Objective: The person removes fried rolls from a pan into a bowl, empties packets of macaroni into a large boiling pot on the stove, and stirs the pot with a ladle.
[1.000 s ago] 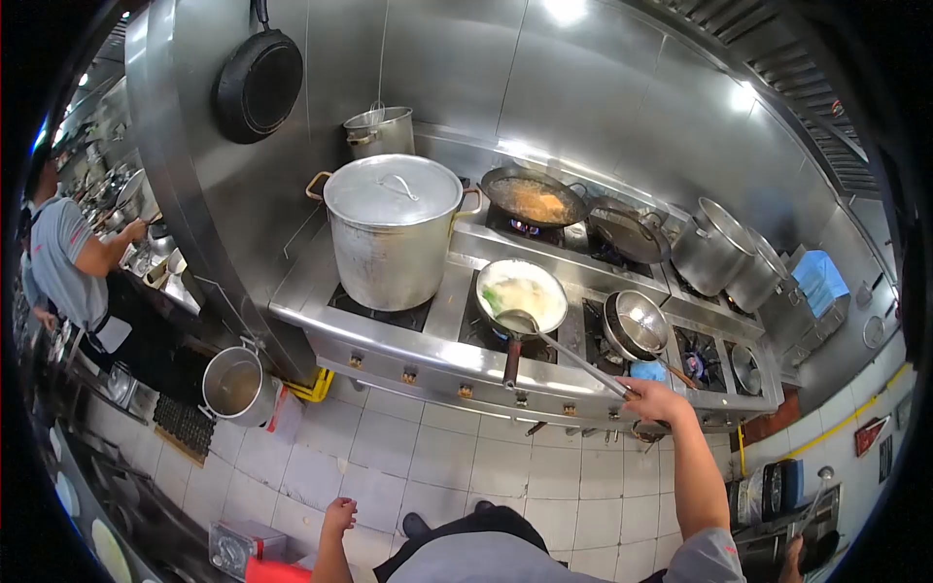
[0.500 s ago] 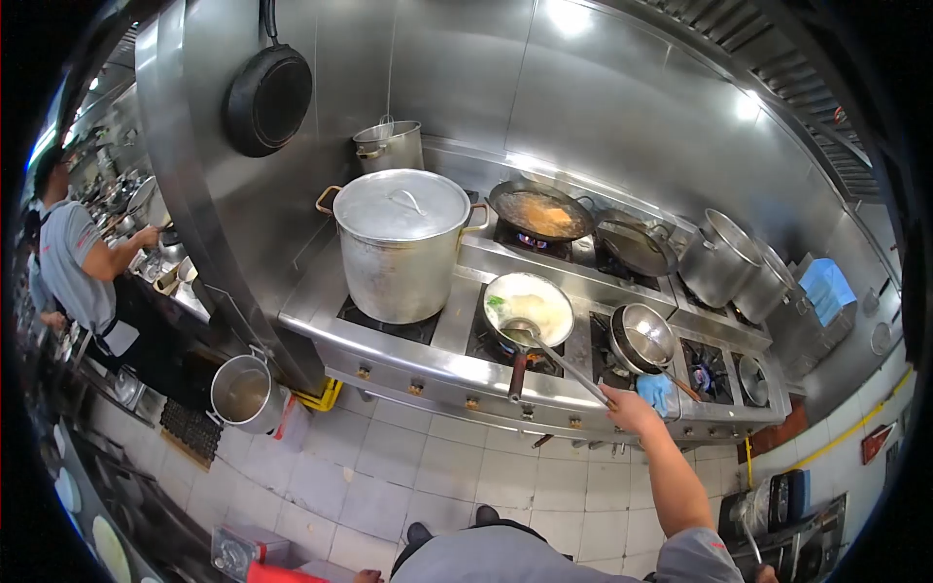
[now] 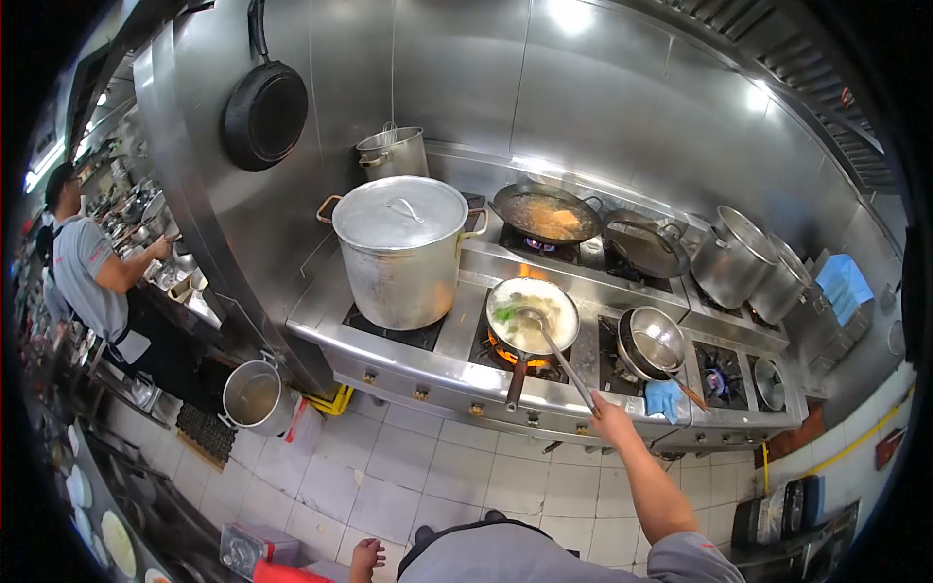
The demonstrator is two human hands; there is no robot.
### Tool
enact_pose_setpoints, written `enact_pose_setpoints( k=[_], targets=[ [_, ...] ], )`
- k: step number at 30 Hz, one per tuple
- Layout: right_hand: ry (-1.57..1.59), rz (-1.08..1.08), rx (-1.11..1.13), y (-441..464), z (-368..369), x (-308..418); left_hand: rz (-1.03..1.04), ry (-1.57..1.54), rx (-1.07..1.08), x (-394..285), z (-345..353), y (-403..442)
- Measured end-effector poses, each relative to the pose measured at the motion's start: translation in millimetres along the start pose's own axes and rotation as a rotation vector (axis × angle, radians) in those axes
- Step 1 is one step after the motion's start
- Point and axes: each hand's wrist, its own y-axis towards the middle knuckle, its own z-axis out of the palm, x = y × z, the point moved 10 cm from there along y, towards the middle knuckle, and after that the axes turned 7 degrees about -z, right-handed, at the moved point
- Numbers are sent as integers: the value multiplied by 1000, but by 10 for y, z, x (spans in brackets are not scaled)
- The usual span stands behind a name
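My right hand (image 3: pixel 610 422) is closed round the end of a long metal ladle (image 3: pixel 562 355). The ladle's bowl rests in pale, frothy liquid with some green bits inside a wok (image 3: pixel 573 309) on the front burner. Orange flames show under and behind this wok, and its dark handle (image 3: pixel 517 384) points toward me. Low at the bottom edge, my left hand (image 3: pixel 366 556) hangs by my side with loosely bent fingers apart and nothing in them. A light blue cloth (image 3: pixel 663 399) lies on the stove's front ledge near my right hand.
A large lidded stockpot (image 3: pixel 400 277) stands left of the wok. Behind, a black pan (image 3: pixel 547 216) holds bubbling liquid with an orange piece. Strainer bowls (image 3: pixel 657 337) sit to the right. A floor pot (image 3: pixel 255 396) and a co-worker (image 3: pixel 92 262) are at left.
The ladle's bowl has moved deeper into the wok, and my right hand has shifted slightly left and down. Flames have flared round the wok. More of my left hand shows.
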Motion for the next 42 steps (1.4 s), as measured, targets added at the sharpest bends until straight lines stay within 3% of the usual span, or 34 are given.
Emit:
enact_pose_setpoints(
  k=[8, 10, 18, 20, 21, 23, 24, 29, 31, 37, 42],
  targets=[
    [250, 18, -146, 8, -115, -76, -61, 63, 19, 95, 309, -126],
    [102, 2, -169, 199, -184, -169, -68, 210, 21, 210, 281, -113],
    [-117, -90, -176, 693, -197, -304, -70, 114, -74, 413, 107, -175],
    [310, -3, -12, 761, 8, -378, -68, 77, -82, 437, 108, -198],
    [308, -9, -10, 766, -4, -337, -76, 42, -79, 442, 121, -207],
    [896, 134, 152, 710, 212, -257, -82, 1, -78, 439, 149, -223],
    [1008, 136, 202, 631, 115, -38, -67, 10, -78, 431, 164, -223],
    [1248, 195, 262, 579, 118, 131, -46, 44, -72, 611, 215, -76],
    [1292, 215, 272, 517, 94, 187, 80, 88, -59, 668, 199, 127],
    [1392, 284, 292, 399, 137, 137, -69, 29, -71, 715, 176, 156],
    [1513, 257, 405, 194, 26, 299, -77, 65, -10, 296, 300, -128]
  ],
)
